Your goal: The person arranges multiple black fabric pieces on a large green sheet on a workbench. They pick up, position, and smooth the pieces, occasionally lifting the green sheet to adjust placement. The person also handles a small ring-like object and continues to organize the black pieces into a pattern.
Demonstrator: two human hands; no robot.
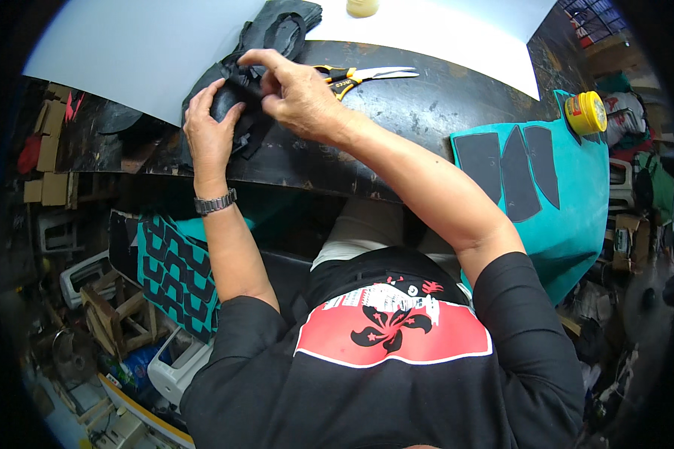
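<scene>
My left hand (211,131) is curved around black sheet material at the far left part of the table, with its thumb and fingertips at the edge of a dark piece (244,88). My right hand (296,93) reaches across from the right and grips the other end of this piece between bent fingers. More black cut pieces (284,34) are heaped just beyond both hands, some with curved, loop-like outlines. Right beside my right hand lie scissors (374,74) with yellow and black handles, their blades parted and pointing right. The exact shape of the held piece is partly hidden.
The dark worn table (412,112) has pale upright panels (457,41) behind it. On the right, a teal sheet (577,172) carries dark cut shapes (520,179), near a yellow tub (586,114). Below left are a teal patterned sheet (174,262) and a white stool (176,367).
</scene>
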